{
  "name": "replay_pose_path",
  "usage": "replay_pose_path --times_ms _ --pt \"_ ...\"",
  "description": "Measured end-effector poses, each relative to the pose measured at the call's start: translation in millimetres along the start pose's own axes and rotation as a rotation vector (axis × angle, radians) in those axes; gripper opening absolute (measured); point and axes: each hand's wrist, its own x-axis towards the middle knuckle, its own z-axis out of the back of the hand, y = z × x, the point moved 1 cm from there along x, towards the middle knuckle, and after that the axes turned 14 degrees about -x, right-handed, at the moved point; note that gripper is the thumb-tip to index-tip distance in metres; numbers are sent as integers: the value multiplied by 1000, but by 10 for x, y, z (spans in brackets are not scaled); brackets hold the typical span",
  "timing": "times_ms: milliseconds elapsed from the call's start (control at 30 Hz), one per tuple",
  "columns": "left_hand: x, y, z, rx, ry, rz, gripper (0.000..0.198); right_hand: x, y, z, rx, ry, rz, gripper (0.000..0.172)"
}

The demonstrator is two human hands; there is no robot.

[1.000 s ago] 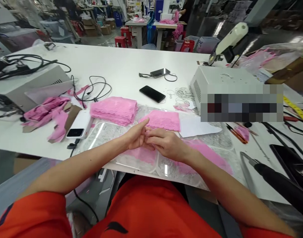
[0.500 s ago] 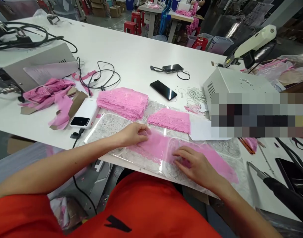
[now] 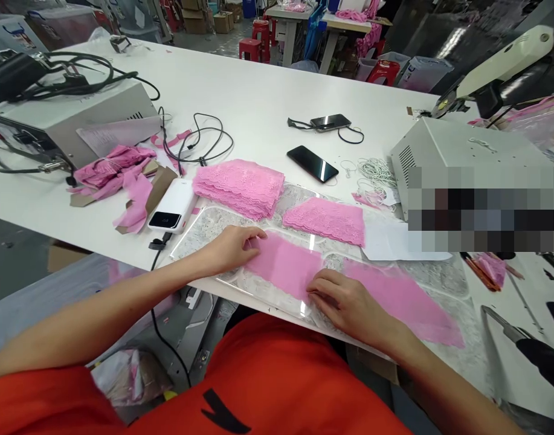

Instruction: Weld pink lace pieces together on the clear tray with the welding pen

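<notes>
A thin pink fabric piece (image 3: 286, 264) lies flat on a clear, patterned plastic mat (image 3: 215, 219) at the table's front edge. At its left end my left hand (image 3: 234, 249) is closed, thumb and fingertips pinching the corner. My right hand (image 3: 351, 302) has its fingers pressed together on the opposite end, near the lower right corner. To the right lies another pink fabric piece (image 3: 406, 302), partly behind that hand. Just beyond my hands are a thick stack of pink lace (image 3: 238, 186) and a smaller lace pile (image 3: 324, 220).
On the left are a white power bank (image 3: 173, 205), pink scraps (image 3: 116, 169) and a grey machine box (image 3: 68, 115). Behind the lace lie a black phone (image 3: 312, 164) and white cord (image 3: 376, 172). Another grey box (image 3: 467, 151), white paper (image 3: 394, 238) and a black-handled tool (image 3: 539, 356) are on the right.
My right hand's fingers have closed onto the right end of the fabric piece. That piece now lies flatter and apart from the one on the right. The whole view has shifted slightly.
</notes>
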Motion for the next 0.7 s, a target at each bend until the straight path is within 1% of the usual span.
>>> replay_pose_path --times_ms 33,100,167,233,333,500,700 --pt "-25 23 -4 14 -2 -11 38 9 -28 -5 13 -6 -34 15" --pt "-67 56 -20 34 -17 -45 39 22 -122 1 1 -30 -164 14" --pt "-99 78 -39 48 -44 -82 41 35 -228 11 -62 -44 -318 13" --pt "-123 100 -58 56 -83 -108 41 57 -305 6 -121 -27 -417 11" --pt "-149 145 -95 65 -135 -142 39 111 -342 -34 -148 -3 -454 9" --pt "-186 249 -174 91 -183 -197 38 207 -336 -87 -169 19 -486 10" --pt "-210 336 -213 145 -214 -235 37 296 -340 -41 -166 61 -516 9"
